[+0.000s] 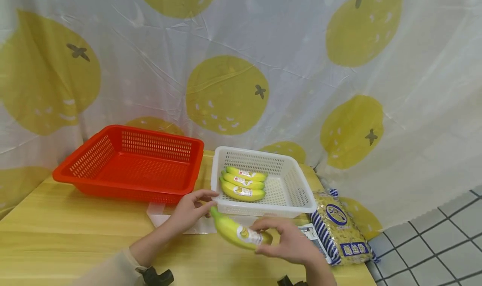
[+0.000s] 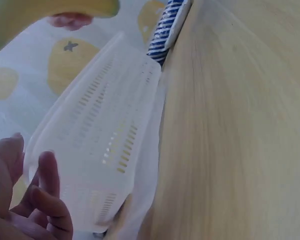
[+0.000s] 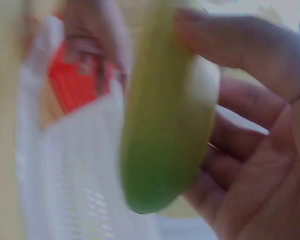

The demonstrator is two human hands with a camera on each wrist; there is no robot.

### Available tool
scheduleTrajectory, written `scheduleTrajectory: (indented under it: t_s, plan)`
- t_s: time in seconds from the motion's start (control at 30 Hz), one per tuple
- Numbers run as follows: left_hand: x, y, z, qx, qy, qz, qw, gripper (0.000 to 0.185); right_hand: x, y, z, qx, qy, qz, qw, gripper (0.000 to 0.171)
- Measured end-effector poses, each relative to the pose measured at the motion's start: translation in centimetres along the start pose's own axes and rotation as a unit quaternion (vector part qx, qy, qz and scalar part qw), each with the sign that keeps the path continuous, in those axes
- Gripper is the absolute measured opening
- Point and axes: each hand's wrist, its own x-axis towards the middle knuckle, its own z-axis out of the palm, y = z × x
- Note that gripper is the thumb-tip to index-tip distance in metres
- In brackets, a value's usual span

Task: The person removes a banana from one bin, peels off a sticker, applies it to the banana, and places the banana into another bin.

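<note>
My right hand [image 1: 284, 240] holds a yellow banana [image 1: 235, 232] with a white label, above the table in front of the white basket [image 1: 260, 209]. In the right wrist view its green tip [image 3: 150, 192] points down, with the thumb on one side and fingers behind. Three similar labelled bananas [image 1: 242, 192] lie side by side at the left of the white basket. My left hand [image 1: 190, 210] is at that basket's near left corner; in the left wrist view, the thumb and fingers [image 2: 49, 172] pinch around its rim.
A red basket [image 1: 150, 177] stands to the left of the white one. On the right lie a yellow packet [image 1: 342, 231] with striped edges and a flat card-like item [image 1: 314, 238], partly covered. A lemon-patterned curtain [image 1: 293, 98] hangs behind the wooden table [image 1: 113, 231].
</note>
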Motion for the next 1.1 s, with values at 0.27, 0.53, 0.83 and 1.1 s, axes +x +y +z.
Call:
scheduleTrajectory:
  t_s: [0.27,0.53,0.83,1.1]
  plan:
    - [0.6,-1.2,1.2,-0.093,0.066,-0.044,0.9925,0.032,5.8,2.8,-3.6,-0.197,0.08,0.124,0.969,0.042]
    - [0.7,-1.7,1.7,-0.114,0.075,-0.037,0.99,0.028,10.4,5.9,-3.6,-0.179,-0.092,0.182,0.963,0.033]
    - [0.4,-1.9,2.2,-0.129,0.074,-0.048,0.9877,0.028,10.7,8.1,-3.1,-0.165,-0.199,0.208,0.943,0.027]
    - [0.4,-1.8,2.0,-0.14,0.073,-0.039,0.9867,0.029,10.7,9.7,-2.2,-0.152,-0.193,0.238,0.94,0.017]
